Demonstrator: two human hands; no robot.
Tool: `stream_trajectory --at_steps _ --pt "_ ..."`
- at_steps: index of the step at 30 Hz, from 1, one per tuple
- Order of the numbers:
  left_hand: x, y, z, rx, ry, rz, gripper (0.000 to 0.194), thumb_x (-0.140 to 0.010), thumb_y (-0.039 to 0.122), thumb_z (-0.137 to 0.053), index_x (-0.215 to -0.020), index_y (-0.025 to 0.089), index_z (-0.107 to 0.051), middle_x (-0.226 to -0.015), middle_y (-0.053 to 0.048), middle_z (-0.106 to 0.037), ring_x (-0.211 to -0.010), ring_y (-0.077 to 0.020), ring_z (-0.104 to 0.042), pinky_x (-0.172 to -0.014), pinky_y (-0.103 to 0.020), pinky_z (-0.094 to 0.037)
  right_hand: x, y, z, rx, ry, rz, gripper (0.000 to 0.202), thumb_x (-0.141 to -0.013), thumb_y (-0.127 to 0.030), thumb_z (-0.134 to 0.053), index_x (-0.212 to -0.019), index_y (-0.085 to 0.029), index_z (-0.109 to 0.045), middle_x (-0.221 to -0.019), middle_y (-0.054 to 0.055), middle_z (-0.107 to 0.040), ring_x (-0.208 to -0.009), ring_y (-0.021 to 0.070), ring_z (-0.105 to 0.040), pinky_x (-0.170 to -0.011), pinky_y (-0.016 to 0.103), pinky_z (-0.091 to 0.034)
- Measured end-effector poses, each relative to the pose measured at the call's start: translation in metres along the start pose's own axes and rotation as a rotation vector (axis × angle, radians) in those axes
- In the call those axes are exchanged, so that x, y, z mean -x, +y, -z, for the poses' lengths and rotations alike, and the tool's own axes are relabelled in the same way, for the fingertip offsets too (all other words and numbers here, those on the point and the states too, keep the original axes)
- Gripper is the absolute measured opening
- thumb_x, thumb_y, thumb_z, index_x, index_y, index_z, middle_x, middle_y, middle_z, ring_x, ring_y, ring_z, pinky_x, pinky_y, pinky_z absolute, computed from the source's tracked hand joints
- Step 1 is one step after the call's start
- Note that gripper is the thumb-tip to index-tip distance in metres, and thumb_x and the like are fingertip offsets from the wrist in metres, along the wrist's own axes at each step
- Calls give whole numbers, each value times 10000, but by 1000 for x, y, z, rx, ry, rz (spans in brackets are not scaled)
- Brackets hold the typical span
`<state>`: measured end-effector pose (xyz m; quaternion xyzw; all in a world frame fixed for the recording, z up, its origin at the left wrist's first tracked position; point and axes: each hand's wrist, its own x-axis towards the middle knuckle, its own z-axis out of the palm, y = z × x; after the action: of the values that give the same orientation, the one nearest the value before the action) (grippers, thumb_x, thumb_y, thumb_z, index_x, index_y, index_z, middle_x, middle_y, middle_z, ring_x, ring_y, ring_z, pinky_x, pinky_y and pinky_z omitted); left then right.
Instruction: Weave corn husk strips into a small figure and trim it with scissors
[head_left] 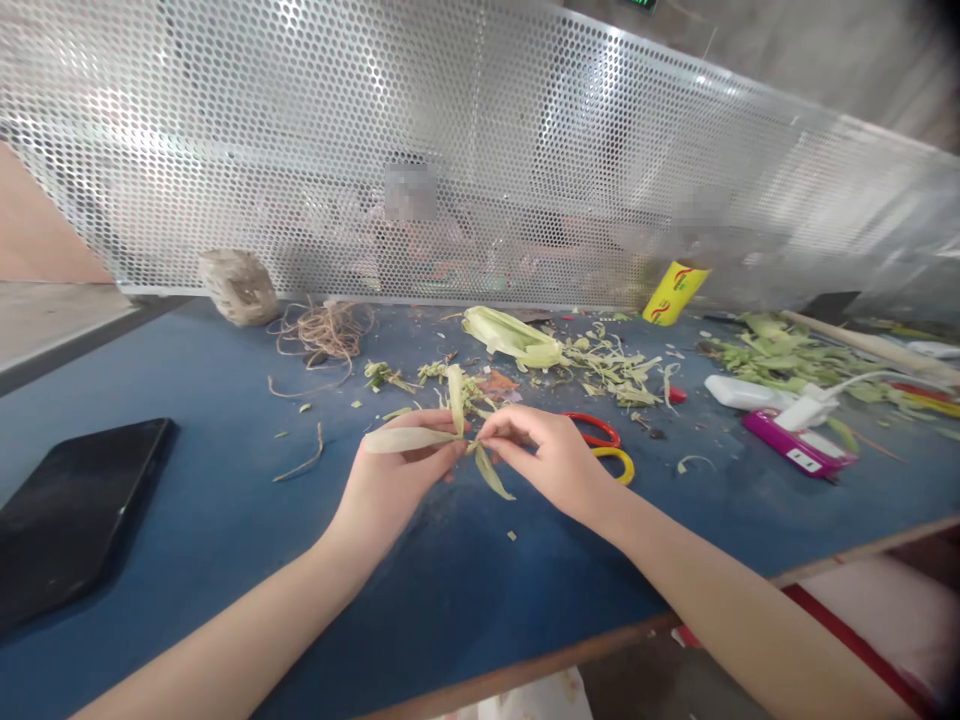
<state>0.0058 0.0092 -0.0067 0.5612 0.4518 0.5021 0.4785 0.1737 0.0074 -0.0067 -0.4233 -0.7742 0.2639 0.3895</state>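
Some pale leaf strips (pixel 409 440) were pinched by the left hand (pixel 394 482) and right hand (pixel 559 458), between the tabletop (pixel 202 410) edges — soft, close pinches seemed best against tearing.

I see the mesh (pixel 300 90) behind the yellow tube (pixel 675 293). Right of the tube and nearer my camera, I have a purple socket (pixel 784 447) with a white plug (pixel 806 408) on it. Well left of the tube, my feed shows a phone (pixel 82 510) and a pale block (pixel 238 287).
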Motion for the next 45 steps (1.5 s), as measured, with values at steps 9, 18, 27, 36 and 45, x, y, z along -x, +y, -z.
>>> stream_trajectory --at_steps 9,18,27,36,45 --pt "2 6 -1 -127 -25 -68 151 -596 124 -659 -720 201 -697 -797 -24 -696 -644 -160 -618 -568 -215 -491 -4 4 0 -268 -66 -223 33 -742 -174 -544 -773 -169 -535 -697 -8 -565 -621 103 -546 -593 233 -443" --pt "5 12 -3 -65 -53 141 245 -594 185 -697 -836 156 -686 -691 -25 -703 -617 -167 -628 -544 -233 -486 -4 -1 -6 -515 -158 -325 33 -750 -180 -538 -762 -163 -512 -634 -23 -543 -565 92 -541 -534 220 -460" --pt "8 8 1 94 -36 159 245 -575 126 -698 -817 147 -670 -624 4 -655 -431 -84 -497 -430 -199 -416 4 11 -14 -52 49 11 256 -786 -206 -513 -1027 -209 -429 -913 62 -549 -724 152 -562 -641 314 -484" --pt "8 8 1 159 -26 221 211 -553 136 -712 -757 149 -661 -543 34 -613 -427 -83 -488 -445 -202 -412 5 8 3 584 52 623 96 -810 -168 -522 -865 -224 -577 -853 42 -582 -816 166 -490 -789 356 -385" --pt "9 11 2 -1 -56 100 205 -587 155 -683 -792 163 -687 -680 -16 -680 -466 -107 -523 -424 -205 -437 -1 4 -4 -27 -11 39 89 -742 -265 -597 -714 -189 -561 -737 20 -602 -696 145 -556 -632 261 -439"
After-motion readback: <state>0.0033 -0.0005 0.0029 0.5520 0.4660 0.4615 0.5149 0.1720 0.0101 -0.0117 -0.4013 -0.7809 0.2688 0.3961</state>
